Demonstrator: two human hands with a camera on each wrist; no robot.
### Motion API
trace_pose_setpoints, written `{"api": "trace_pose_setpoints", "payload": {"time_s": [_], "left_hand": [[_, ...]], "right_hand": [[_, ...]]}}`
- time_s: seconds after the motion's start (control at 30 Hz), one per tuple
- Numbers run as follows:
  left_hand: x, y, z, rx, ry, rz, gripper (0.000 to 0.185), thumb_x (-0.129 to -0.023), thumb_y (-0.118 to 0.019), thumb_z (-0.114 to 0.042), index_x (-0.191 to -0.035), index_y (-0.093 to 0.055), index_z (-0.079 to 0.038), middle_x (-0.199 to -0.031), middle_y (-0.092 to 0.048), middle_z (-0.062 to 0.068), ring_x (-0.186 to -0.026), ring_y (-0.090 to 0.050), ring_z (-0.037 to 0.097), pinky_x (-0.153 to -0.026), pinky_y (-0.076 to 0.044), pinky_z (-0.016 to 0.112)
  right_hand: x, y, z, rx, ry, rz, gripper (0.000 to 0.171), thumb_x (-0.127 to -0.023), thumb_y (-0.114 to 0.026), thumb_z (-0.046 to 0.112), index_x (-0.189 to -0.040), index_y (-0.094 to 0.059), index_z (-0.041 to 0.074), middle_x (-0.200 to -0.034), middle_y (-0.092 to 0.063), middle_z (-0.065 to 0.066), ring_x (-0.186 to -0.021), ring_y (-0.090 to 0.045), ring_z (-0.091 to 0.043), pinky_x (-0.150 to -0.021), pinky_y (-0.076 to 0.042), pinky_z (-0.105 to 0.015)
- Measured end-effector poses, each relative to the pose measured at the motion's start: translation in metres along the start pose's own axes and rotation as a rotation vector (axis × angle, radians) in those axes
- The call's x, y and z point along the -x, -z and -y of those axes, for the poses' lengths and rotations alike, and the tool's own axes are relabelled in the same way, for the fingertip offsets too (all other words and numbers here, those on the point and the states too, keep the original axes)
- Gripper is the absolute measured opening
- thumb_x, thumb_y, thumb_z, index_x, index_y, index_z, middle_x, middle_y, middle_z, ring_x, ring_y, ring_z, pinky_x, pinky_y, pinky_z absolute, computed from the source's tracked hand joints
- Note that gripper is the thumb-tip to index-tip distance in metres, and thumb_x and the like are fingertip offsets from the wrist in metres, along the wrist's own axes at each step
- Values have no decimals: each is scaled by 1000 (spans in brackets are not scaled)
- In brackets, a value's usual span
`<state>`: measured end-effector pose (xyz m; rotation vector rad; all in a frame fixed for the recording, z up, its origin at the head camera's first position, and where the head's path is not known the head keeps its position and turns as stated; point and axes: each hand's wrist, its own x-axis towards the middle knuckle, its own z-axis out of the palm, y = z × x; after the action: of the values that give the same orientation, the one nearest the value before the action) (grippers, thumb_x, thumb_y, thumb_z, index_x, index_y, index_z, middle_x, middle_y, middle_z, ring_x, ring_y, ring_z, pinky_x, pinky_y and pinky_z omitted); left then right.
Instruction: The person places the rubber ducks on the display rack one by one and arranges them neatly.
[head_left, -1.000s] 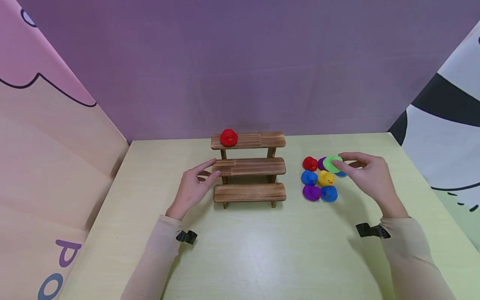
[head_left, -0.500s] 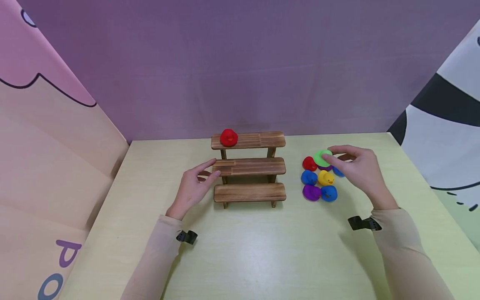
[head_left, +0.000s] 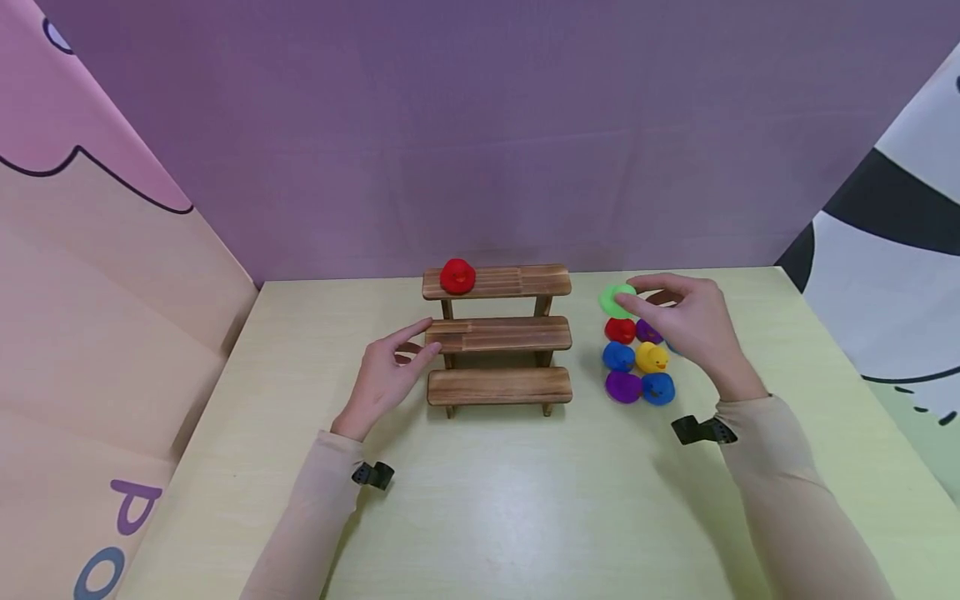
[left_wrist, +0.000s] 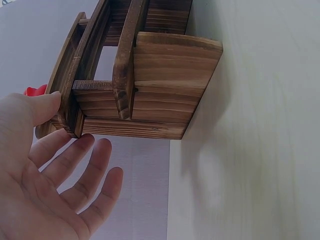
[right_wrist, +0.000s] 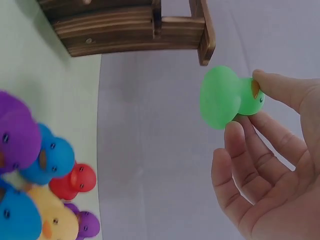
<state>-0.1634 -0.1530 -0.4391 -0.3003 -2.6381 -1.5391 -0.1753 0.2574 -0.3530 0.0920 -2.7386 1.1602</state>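
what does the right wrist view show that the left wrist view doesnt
Only the right wrist view shows the green duck pinched in the right hand, plus the loose ducks on the table.

Only the left wrist view shows the left hand, open, its thumb on the end of a shelf board, and a sliver of the red duck beyond it.

Both show the wooden step shelf and the pale table.

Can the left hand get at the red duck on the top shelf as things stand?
Probably yes: the left hand rests open at the middle shelf's end, holding nothing, and the red duck sits uncovered above it.
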Motion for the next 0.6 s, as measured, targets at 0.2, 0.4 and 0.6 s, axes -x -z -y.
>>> {"api": "trace_pose_setpoints", "payload": {"time_s": [0.2,0.4,0.6], "left_hand": [[0,-2,1,1,-7,-1,49,-104,-72,-35,-150,-64,-21,-144,-70,3,-111,-72,26,-95,-60,47],[-1,-2,-1,-4,3,6,49,-104,-71,-36,-150,-64,-24,-144,-70,3,-111,-71,25,-95,-60,47],[1,0,-2,-4,5,6,49,-104,-71,-36,-150,-64,-24,-145,-69,2,-112,-71,25,-97,-60,47]], "right_hand": [[-4,-7,13,-22,6,4,53,-97,-74,53,-130,-76,12,-121,-77,-18,-104,-67,-27,-66,-54,-25],[-5,-12,23,-38,24,-4,49,-97,-75,52,-127,-78,13,-119,-78,-15,-103,-67,-26,-71,-53,-27],[-6,-17,30,-62,31,-7,49,-97,-75,50,-127,-77,11,-117,-78,-17,-103,-66,-26,-69,-53,-26]]}}
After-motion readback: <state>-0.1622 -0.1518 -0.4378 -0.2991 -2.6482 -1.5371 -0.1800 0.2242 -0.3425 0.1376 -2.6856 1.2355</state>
